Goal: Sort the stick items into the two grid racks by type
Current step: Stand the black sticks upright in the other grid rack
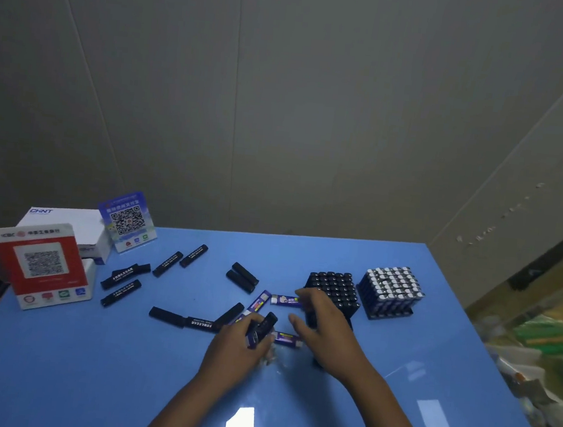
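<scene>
Black stick [264,327] gripped in left hand [243,344]; right hand [324,324] loose-fingered beside black rack [335,287].

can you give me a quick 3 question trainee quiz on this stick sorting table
1. True or false: the left hand grips dark sticks.
2. Which rack holds the white-capped sticks: A) the rack nearer the right hand, B) the rack at the far right, C) neither?
3. Fill in: the loose black sticks near the red QR sign lie on the ____ table.

Key
1. True.
2. B; the dark rack beside the right hand shows black tops.
3. blue
</scene>
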{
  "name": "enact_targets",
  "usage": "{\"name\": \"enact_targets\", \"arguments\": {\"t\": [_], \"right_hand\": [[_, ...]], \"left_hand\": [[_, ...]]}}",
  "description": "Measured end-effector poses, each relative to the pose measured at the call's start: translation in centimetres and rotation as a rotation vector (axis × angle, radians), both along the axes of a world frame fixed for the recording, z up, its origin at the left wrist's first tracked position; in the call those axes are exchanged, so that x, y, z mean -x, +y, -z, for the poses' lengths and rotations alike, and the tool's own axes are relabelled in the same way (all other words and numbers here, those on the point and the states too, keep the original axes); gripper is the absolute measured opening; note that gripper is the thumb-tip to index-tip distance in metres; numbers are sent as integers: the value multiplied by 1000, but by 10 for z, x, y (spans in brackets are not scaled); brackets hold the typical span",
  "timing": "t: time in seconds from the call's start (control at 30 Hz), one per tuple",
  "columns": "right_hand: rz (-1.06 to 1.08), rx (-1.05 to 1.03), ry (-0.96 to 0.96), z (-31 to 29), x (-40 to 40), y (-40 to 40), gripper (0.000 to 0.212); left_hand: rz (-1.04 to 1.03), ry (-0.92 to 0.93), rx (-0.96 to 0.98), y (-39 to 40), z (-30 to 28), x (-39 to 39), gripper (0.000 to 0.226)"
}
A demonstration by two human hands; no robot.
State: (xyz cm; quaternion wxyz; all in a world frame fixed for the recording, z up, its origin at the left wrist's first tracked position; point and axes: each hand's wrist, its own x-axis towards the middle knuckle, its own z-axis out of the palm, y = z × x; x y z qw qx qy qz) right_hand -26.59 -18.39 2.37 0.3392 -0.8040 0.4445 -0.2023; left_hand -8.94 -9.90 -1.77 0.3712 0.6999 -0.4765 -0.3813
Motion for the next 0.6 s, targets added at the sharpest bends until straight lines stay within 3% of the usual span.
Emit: {"name": "enact_targets", "arguments": {"t": [0.17,0.3,0.47,0.6], "right_hand": [[-37,-222,-169,-8,32,-20,5],[-105,-314,-219,-11,59,-35,5],[-216,-271,-128,-11,95,-57,6],[-193,-342,-124,-5,128,-77,7]], "left_hand": [[18,51,-43,-17,-16,49,7],[21,-128,-78,-31,-18,85,20],[-28,-254,-82,-44,-19,127,25],[-74,-87,-118,-44,-11,145,35]]}}
